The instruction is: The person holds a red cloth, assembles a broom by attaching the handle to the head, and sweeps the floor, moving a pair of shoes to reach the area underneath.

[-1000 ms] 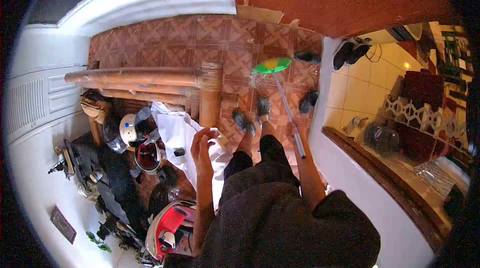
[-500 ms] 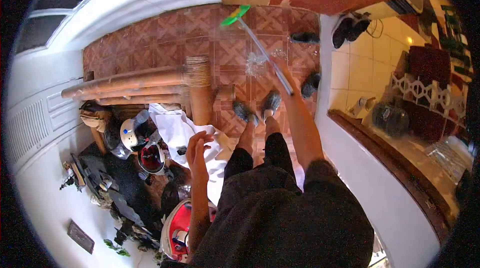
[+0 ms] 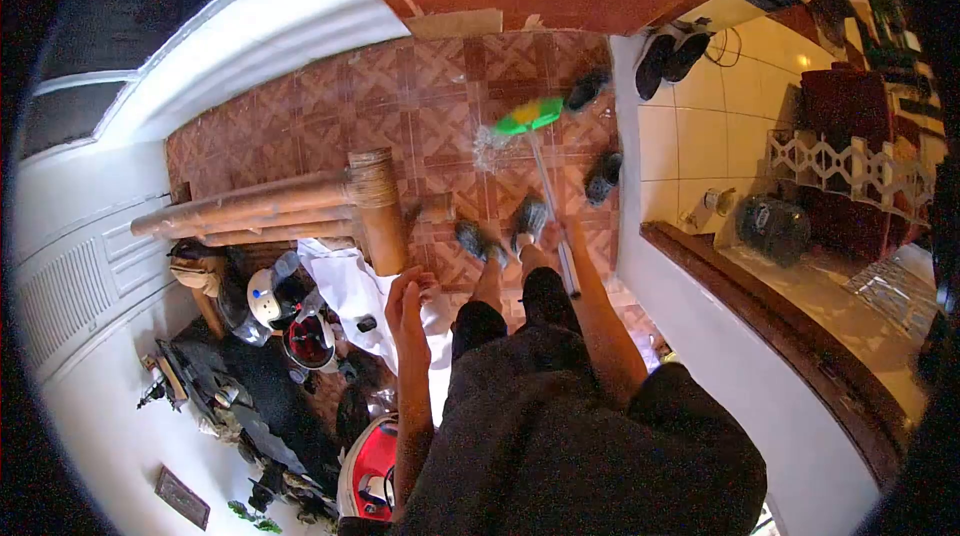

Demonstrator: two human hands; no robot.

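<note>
My right hand (image 3: pixel 566 236) is closed around the grey handle of a broom (image 3: pixel 531 117). The green broom head rests on the patterned tile floor, beside a scatter of pale, glinting bits (image 3: pixel 487 148). Nothing is in my left hand (image 3: pixel 408 298); it hangs by the white cloth (image 3: pixel 345 286) with its fingers loosely bent. Both my feet, in dark grey shoes (image 3: pixel 528 216), stand a little short of the bits.
A brown wooden bench frame (image 3: pixel 376 211) lies left of my feet. Helmets (image 3: pixel 262 298) and dark bags crowd the left wall. Loose dark shoes (image 3: pixel 603 178) sit near the right-hand wall. Beyond that low wall is a tiled area with a black helmet-like round object (image 3: pixel 773 229).
The broom head has come back toward me and to the right, from the far wall to beside the bits. My right hand has drawn nearer my body. The view has shifted slightly.
</note>
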